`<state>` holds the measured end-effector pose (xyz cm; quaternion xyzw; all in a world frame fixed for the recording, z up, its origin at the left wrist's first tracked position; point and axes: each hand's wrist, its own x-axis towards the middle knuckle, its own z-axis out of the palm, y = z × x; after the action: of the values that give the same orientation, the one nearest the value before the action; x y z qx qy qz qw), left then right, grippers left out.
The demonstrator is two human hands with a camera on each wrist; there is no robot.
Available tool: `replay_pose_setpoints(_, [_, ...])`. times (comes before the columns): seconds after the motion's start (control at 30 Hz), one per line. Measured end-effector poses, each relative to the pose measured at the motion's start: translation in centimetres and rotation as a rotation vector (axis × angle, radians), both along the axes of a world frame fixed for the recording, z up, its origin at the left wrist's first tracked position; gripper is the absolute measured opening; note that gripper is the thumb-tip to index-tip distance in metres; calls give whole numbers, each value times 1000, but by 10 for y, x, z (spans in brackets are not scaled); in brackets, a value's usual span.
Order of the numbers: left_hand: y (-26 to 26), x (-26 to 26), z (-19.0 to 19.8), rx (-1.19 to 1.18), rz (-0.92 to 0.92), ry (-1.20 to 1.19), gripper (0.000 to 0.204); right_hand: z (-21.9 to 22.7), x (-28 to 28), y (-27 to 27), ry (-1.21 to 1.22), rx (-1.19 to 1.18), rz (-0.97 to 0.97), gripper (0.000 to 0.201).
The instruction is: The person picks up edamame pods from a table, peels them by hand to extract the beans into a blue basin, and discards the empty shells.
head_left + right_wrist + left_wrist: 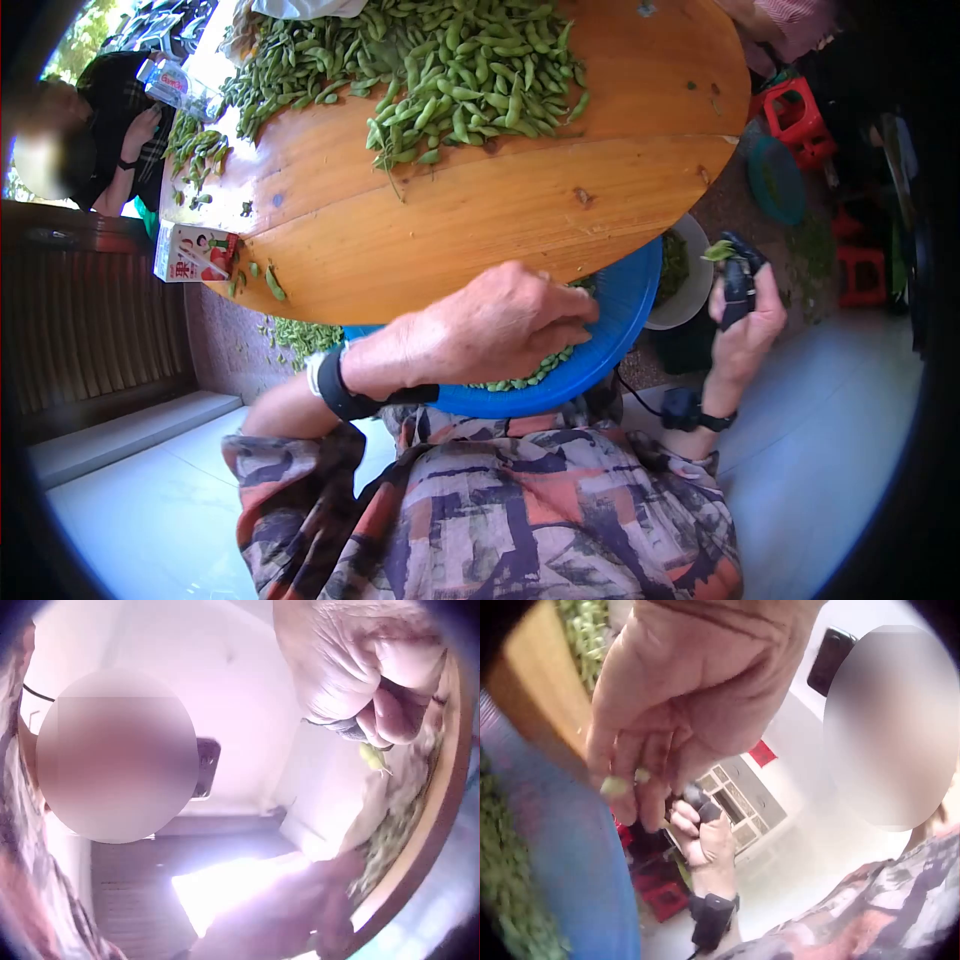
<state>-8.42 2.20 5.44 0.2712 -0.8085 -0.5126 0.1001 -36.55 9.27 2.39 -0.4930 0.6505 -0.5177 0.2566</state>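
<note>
My left hand [500,325] hangs over a blue basin [645,285] with shelled green beans [545,368] inside. In the left wrist view its fingers point down, loosely bent, and two pale beans [615,786] show at the fingertips. My right hand [748,320] is out to the right, beside a white bowl [697,300]. Black coverings [738,290] wrap some of its digits. Between them it pinches a green soybean pod [371,757], which pokes out past the fingers.
A wooden table [450,220] with a large heap of soybean pods [470,70] lies ahead. A drink carton [195,253] stands at its left edge. Another person [110,130] sits at the left. Red stools [797,120] and a teal basin [776,180] are at the right.
</note>
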Motion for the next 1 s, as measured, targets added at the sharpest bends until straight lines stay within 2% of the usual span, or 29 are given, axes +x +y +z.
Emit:
replay_pose_setpoints(0.03, [-12, -5, 7, -3, -1, -3, 20, 6, -21, 3, 233, 227, -143, 30])
replay_pose_setpoints(0.1, [-44, -19, 15, -379, 44, -106, 17, -7, -54, 7, 468, 267, -144, 43])
replay_pose_setpoints(0.17, [-93, -30, -10, -749, 144, -95, 13, -2, -53, 8, 474, 329, -181, 48])
replay_pose_setpoints(0.2, [-111, -39, -16, -810, 226, -143, 12, 0, -52, 8, 481, 396, -214, 52])
replay_pose_setpoints(0.23, [-124, -48, -20, -870, 307, -191, 11, -4, -52, 7, 476, 395, -220, 52])
replay_pose_setpoints(0.3, [-137, -59, -29, -914, 320, -258, 12, -14, -51, 6, 403, 308, -163, 45])
replay_pose_setpoints(0.37, [-143, -66, -37, -959, 335, -322, 14, -17, -41, 0, 413, 223, -132, 30])
replay_pose_setpoints(0.43, [-139, -68, -34, -985, 367, -317, 15, -18, -33, -5, 333, 281, -85, 28])
replay_pose_setpoints(0.5, [-128, -64, -25, -912, 403, -298, 15, -12, -12, -14, 227, 163, 8, 25])
replay_pose_setpoints(0.57, [-119, -56, -16, -758, 454, -80, 16, -9, 7, -21, 60, 71, 108, 27])
replay_pose_setpoints(0.63, [-101, -44, -9, -711, 438, -33, 16, 5, 29, -30, -133, 144, 218, 30])
replay_pose_setpoints(0.7, [-76, -33, -4, -371, 458, 45, 14, 9, 50, -40, -255, 122, 300, 33])
replay_pose_setpoints(0.77, [-52, -24, 6, -27, 495, -9, 9, 2, 66, -47, -367, 109, 399, 35])
replay_pose_setpoints(0.83, [-36, -12, 2, 326, 524, 44, 8, 6, 78, -51, -339, 181, 439, 33])
replay_pose_setpoints(0.93, [-23, 4, -11, 460, 547, 124, 7, 3, 91, -53, -368, 157, 561, 30])
replay_pose_setpoints(1.0, [-17, 9, -22, 559, 579, 326, 5, 4, 93, -53, -319, 162, 596, 30])
